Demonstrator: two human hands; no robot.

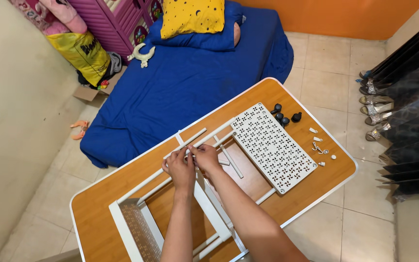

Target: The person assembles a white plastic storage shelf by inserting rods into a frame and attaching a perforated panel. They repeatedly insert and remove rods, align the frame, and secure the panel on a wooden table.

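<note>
The left hand (180, 167) and right hand (204, 156) meet, fingers pinched together on a thin white metal rod (190, 140). The rod belongs to a white rack frame (122, 221) lying on the orange wooden worktop (98, 204). A white perforated panel (272, 145) lies just beside the hands.

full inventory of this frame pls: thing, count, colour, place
table: 1, wood top with white edge, centre
perforated panel: 1, white, lying flat on the table, right of the hands
frame rods: several, white, on the table around the hands
side frame: 1, white, near end of the table
caster wheels: about 4, black, far table corner
small fittings: a handful, white, right table edge
mattress: 1, blue cover, on the floor beyond the table
pillow: 1, yellow with dark spots, head of the mattress
bag: 1, yellow, by the left wall
shoes: several pairs, right wall
left hand: on a white rod
right hand: on the same rod
</note>
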